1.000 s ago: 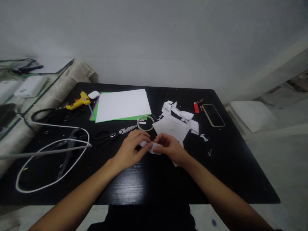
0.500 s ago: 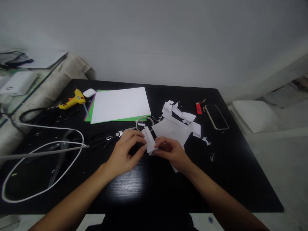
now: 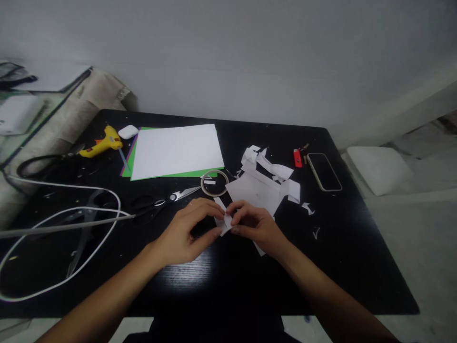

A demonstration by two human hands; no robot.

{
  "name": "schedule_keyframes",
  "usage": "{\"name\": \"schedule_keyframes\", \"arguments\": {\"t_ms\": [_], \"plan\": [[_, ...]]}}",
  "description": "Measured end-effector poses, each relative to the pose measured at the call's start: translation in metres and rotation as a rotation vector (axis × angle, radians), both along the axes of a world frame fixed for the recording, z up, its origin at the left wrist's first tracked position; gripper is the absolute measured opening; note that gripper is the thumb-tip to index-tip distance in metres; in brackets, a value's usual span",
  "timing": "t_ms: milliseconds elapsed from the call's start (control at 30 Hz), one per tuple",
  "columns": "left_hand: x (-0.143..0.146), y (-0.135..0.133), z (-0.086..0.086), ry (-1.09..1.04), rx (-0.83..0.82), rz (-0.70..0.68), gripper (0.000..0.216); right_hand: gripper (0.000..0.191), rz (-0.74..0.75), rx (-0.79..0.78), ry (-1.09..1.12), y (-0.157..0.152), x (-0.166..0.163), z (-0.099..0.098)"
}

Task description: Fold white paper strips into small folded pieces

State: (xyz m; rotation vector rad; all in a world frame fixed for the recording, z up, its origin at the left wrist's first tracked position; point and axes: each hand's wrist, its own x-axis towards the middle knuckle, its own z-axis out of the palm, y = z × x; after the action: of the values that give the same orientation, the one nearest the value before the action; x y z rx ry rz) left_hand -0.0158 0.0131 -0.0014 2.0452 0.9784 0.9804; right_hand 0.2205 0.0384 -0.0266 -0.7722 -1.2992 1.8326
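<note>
We pinch the small white paper piece between both hands, low over the black table, just in front of the tape ring. Our left hand closes on its left edge and our right hand on its right. The crease is too small to see clearly. Fingertips close together and firm, even pressure should serve us best.

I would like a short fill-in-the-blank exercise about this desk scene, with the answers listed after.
The left hand and the right hand pinch a small paper piece over the ____ table.
The scissors lie just left of a ring of ____.
The red lighter lies just left of a ____.
The large white sheet rests on a ____ sheet.
Missing words: black; tape; phone; green.
</note>
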Motion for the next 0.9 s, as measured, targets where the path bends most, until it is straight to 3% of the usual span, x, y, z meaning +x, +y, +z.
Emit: {"name": "schedule_keyframes", "arguments": {"t_ms": [233,433,667,900], "plan": [[0.0016,-0.0003,0.0003,-0.031,-0.01,0.056,0.013,0.012,-0.013,-0.03,0.066,-0.0005,-0.0023,0.0012],[0.0003,-0.0005,0.0032,-0.001,-0.052,0.011,0.006,0.01,-0.034,-0.047,0.019,-0.0026,-0.0012,-0.0004],[0.0015,-0.0019,0.0036,0.003,-0.167,-0.011,0.013,0.007,-0.068,0.028,-0.057,-0.0045,0.001,-0.0026],[0.002,-0.0019,0.0019,-0.018,-0.285,-0.042,0.02,0.005,-0.027,-0.033,0.003,-0.007,0.0001,0.0035]]}}
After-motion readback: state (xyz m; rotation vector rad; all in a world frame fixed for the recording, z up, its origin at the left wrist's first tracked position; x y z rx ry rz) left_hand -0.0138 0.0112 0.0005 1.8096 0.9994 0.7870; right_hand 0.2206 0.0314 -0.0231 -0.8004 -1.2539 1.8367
